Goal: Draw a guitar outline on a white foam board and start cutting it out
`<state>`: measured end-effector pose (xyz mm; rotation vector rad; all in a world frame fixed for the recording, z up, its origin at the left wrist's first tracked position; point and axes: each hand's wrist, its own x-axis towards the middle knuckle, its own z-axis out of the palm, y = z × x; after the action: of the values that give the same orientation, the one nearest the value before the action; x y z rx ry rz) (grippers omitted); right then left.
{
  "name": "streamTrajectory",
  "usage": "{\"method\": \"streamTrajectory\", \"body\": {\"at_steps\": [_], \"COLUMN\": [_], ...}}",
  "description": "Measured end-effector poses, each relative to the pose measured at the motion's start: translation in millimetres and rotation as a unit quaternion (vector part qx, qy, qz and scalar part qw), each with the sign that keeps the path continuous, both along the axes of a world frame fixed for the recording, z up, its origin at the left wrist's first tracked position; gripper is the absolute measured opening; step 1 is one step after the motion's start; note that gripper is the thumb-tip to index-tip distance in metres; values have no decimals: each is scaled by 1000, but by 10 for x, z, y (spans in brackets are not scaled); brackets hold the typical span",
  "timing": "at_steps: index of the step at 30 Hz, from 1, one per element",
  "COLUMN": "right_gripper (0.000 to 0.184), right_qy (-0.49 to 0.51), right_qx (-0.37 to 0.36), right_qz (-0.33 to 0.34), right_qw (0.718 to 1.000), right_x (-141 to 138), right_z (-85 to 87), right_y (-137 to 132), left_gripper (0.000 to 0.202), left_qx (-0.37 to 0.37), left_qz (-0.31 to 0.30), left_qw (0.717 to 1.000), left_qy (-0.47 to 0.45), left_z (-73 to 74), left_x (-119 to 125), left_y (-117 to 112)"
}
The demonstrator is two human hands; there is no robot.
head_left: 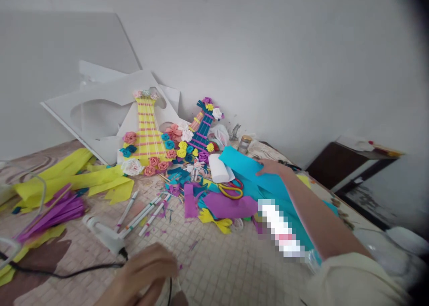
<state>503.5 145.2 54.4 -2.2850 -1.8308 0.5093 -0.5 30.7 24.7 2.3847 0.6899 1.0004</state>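
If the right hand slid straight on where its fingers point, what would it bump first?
The blue paper the right hand touches; beyond that, probably the white roll, though depth is unclear.

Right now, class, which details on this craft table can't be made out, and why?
All in the head view:
Left hand: blurred, and cut off by the bottom edge.
Turquoise paper: the right hand covers part of it.
Pixelated patch: its blocks hide what lies there.
Jar: too small to tell its contents.
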Motion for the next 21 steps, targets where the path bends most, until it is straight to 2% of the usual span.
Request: {"method": "streamTrajectory", "body": {"at_steps": [1,3,4,6,8,10,12,14,16,21], "right_gripper": [26,22,23,24,25,25,24,23,22,24], "right_qy": [-16,-41,-50,-68,-85,-100,-112,-122,-129,-140], "right_qx": [2,-2,-5,-5,2,8,12,19,28,39], "right_qz": [-8,-22,-27,-37,-43,-43,-37,-26,-13,4], "right_qw": [1000,999,998,997,995,994,993,992,991,989], "right_x": [42,122,158,216,254,268,262,244,223,207], "right_z": [-40,-79,-80,-53,-8,33,61,76,83,91], "right_y": [-15,-53,-72,-101,-106,-89,-56,-20,11,39], "left_gripper": [28,26,25,27,32,33,47,66,73,57], "left_qx": [-46,-103,-114,-83,-40,-11,33,87,139,241], "left_qz": [-69,-130,-151,-199,-249,-274,-285,-302,-328,-361], "left_qw": [996,983,978,965,945,934,924,909,887,842], "left_qy": [47,73,85,147,207,230,251,274,294,320], "left_z": [75,159,154,54,-119,-284,-388,-426,-429,-435], "left_x": [192,657,915,1445,1944,2376,2726,2994,3189,3446], "left_y": [51,164,218,305,351,363,357,345,327,271]}}
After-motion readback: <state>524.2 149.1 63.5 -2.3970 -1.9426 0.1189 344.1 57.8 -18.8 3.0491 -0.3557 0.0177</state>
